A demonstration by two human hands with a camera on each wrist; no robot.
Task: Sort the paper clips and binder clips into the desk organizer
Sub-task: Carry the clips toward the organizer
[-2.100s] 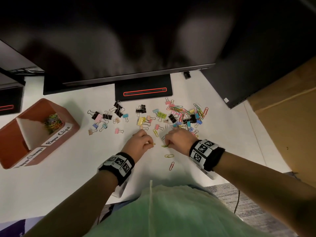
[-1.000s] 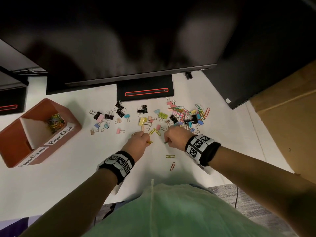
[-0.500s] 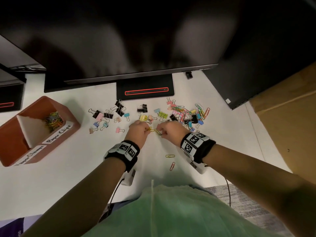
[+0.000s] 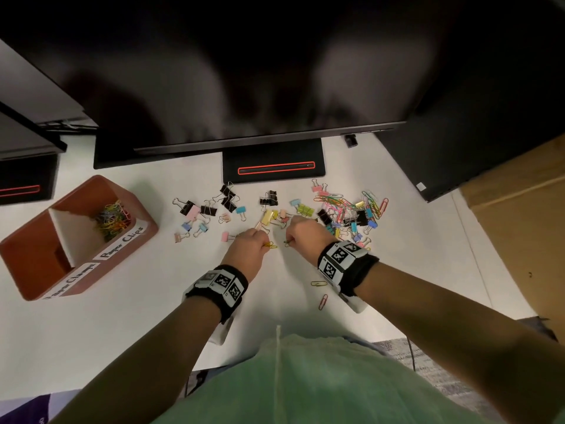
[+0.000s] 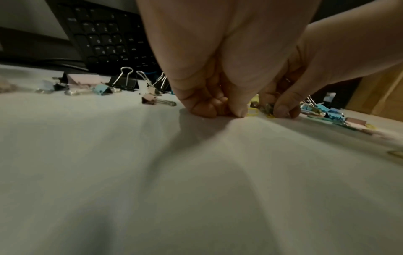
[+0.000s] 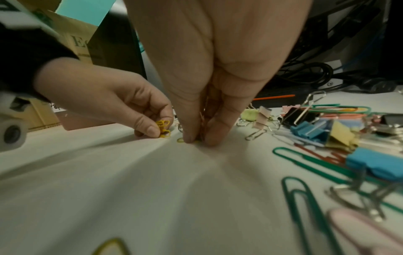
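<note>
Coloured binder clips [image 4: 270, 216] and paper clips [image 4: 336, 201] lie scattered on the white desk [image 4: 91, 332] in front of the monitor. My left hand [image 4: 249, 247] pinches several yellow paper clips [image 4: 270, 245], which show as a small bunch [image 6: 163, 128] in the right wrist view. My right hand [image 4: 301, 232] presses thumb and fingers down on an olive paper clip [image 6: 180, 139] on the desk, with more clips held between its fingers [image 6: 201, 117]. The brown desk organizer [image 4: 139, 237] sits at the left; its "Paper Clips" side holds a pile of paper clips [image 4: 111, 220].
A monitor stand base [image 4: 273, 162] sits just behind the clips. Two loose paper clips [image 4: 319, 283] lie near my right wrist. A black keyboard [image 5: 104, 39] shows in the left wrist view. A brown board [image 4: 519, 234] borders the desk at the right.
Both hands have drawn back a little toward me from the binder clips, each still pinching its clips, and now meet low on the desk.
</note>
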